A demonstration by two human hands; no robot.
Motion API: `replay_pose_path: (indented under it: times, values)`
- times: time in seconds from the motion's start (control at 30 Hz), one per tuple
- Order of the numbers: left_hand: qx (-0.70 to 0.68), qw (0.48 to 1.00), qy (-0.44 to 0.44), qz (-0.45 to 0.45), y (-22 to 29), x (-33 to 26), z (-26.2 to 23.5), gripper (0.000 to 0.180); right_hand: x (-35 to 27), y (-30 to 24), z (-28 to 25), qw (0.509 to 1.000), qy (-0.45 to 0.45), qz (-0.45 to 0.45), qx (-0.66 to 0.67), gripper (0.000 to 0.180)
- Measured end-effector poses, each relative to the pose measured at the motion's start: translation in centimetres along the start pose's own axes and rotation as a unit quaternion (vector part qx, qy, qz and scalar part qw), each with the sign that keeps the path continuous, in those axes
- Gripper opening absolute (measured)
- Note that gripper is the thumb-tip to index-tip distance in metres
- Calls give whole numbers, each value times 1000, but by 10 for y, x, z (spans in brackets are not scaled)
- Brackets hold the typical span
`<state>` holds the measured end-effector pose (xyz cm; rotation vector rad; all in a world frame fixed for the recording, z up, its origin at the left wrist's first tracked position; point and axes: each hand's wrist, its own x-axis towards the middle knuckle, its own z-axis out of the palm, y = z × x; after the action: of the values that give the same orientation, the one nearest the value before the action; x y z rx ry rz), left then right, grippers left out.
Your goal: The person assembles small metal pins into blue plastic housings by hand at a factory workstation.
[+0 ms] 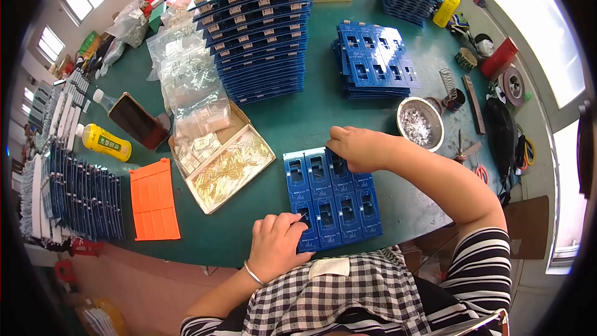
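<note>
A blue circuit board panel (329,208), divided into several small boards with dark rectangular cutouts, lies flat on the table in front of me. At its lower left edge my left hand (273,246) grips the panel, with the thumb and fingers around the edge and a thin dark bit showing by the fingertips. My right hand (360,149) is closed over the top edge of the panel, fingertips bent down. What the right fingers hold, if anything, is hidden beneath them. Left of the panel sits a shallow cardboard box (264,152) of loose thin metal pins (227,165).
A tall stack of blue panels (258,43) rises behind the box, and a lower stack (376,56) stands further right. A bowl of silvery scraps (420,124) is near my right forearm. At left are an orange plastic tray (154,202), a phone (138,121) and a yellow bottle (104,142).
</note>
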<state>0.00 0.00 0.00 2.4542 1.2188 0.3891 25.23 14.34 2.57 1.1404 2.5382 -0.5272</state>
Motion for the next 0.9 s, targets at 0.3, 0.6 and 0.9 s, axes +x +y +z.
replay_pose_path:
  times: [0.3,0.6,0.9]
  values:
    - [4,1000,15,7,-4,3,4,54,-3,11,2,998,41,-39,39,41]
    - [15,1000,13,24,-2,-4,3,55,1,2,4,999,29,-42,14,36]
    - [28,999,2,28,2,-4,1,54,-5,-22,18,996,81,45,-8,32]
